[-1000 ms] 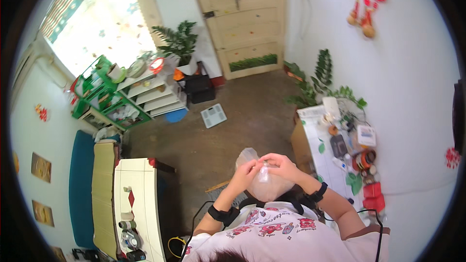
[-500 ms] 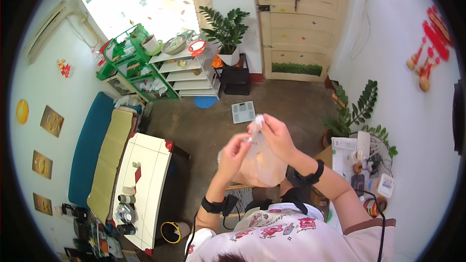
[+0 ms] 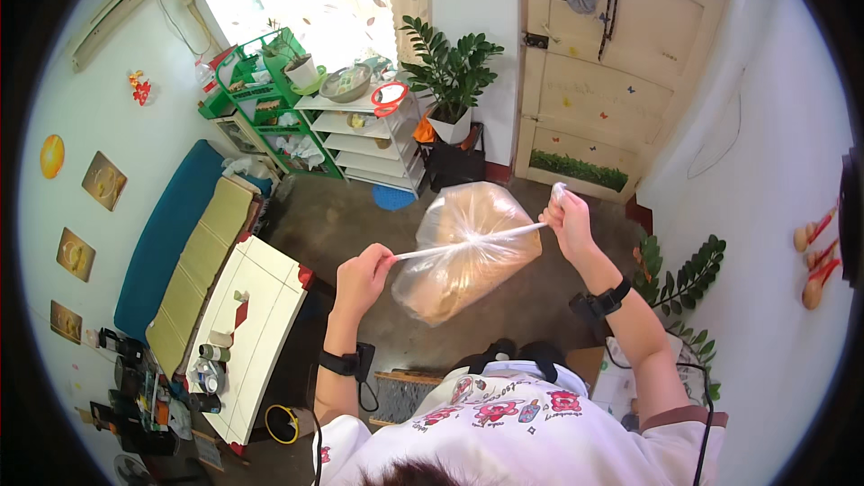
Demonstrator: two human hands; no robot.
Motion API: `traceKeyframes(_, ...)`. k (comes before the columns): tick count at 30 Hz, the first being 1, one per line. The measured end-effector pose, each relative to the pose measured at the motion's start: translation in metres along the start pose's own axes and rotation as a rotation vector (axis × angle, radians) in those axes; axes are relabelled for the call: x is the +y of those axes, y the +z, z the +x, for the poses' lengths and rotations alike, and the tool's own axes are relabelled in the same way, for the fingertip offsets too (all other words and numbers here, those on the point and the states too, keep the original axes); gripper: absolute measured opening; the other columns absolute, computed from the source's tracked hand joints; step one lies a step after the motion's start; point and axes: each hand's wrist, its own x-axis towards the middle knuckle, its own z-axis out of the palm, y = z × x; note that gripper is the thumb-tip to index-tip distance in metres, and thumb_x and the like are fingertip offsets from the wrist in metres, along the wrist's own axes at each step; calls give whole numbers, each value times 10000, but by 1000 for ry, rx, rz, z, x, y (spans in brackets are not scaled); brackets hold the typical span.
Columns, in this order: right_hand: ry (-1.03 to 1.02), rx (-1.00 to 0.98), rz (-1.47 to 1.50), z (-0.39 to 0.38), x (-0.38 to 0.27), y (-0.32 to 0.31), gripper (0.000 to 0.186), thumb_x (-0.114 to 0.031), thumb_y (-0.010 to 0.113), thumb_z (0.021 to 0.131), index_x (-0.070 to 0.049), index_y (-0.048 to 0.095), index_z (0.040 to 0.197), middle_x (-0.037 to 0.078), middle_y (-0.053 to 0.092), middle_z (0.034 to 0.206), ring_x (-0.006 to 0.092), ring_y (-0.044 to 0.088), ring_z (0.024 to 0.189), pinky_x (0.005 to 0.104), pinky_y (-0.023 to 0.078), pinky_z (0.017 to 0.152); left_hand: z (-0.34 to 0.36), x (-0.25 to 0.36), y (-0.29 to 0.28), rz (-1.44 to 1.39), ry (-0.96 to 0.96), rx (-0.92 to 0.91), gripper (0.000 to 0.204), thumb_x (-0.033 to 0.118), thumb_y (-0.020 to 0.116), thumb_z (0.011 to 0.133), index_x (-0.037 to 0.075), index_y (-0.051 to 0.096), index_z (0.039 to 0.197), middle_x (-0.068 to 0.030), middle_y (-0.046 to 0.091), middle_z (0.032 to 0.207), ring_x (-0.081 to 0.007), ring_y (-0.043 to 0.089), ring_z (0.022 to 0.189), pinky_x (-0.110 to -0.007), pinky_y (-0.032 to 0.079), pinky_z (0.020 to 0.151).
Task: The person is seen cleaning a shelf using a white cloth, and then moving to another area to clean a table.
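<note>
A clear plastic bag point(image 3: 468, 252) with brownish contents hangs in front of me at chest height. Its two thin handles are pulled out sideways into a taut line. My left hand point(image 3: 362, 274) grips the left handle end and my right hand point(image 3: 567, 216) grips the right one, higher up. The hands are spread wide apart with the bag between them. Both wrists wear black bands.
A white low table point(image 3: 256, 306) with small bottles stands at my left, beside a blue and yellow bench point(image 3: 180, 252). Green and white shelves point(image 3: 297, 126) and a potted plant point(image 3: 454, 81) line the far wall by a wooden door point(image 3: 612, 72). Another leafy plant point(image 3: 684, 274) is at my right.
My hands have moved apart, stretching the bag's handles into a tight line. The view has swung left, away from the cluttered table at the right.
</note>
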Motion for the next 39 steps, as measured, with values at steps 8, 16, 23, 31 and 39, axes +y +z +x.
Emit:
traceKeyframes(8, -245, -344, -832, 60, 51, -26, 143, -138, 509, 892, -49, 510, 780, 30, 453, 592, 108, 446, 510, 264, 382, 509, 48, -29, 39, 7, -46, 25, 113, 177, 639, 802, 77, 586, 812, -87, 593, 700, -281, 587, 615, -359, 444, 536)
traceKeyframes(16, -1, -1227, -1634, 101, 144, 58, 686, -336, 603, 804, -291, 251, 1391, 169, 627, 878, 340, 633, 742, 421, 507, 639, 95, -75, 53, 81, 96, -37, 79, 162, 618, 795, 92, 584, 786, -70, 532, 743, -263, 555, 676, -358, 446, 600)
traceKeyframes(23, -62, -1234, -1699, 189, 248, 154, 292, -413, 548, 822, -228, 546, 1048, 112, 642, 794, 308, 643, 742, 446, 502, 621, 153, -177, 17, 43, 96, -109, 87, 174, 598, 810, 88, 586, 798, -67, 510, 736, -253, 537, 678, -351, 427, 603)
traceKeyframes(31, -278, -946, -1526, 304, 270, 265, 152, -268, 565, 809, -121, 592, 838, 119, 585, 637, 328, 589, 606, 425, 458, 554, 209, -298, -47, -174, -301, -33, 172, 83, 602, 828, 60, 596, 999, -75, 565, 892, -208, 578, 730, -294, 470, 646)
traceKeyframes(39, -602, -388, -1312, 469, 227, 354, 134, -157, 609, 773, -43, 539, 768, 134, 526, 608, 304, 548, 593, 378, 427, 554, 234, -390, -49, -327, -461, 129, 406, 63, 582, 840, 80, 465, 1229, -96, 469, 1207, -169, 590, 786, -292, 473, 718)
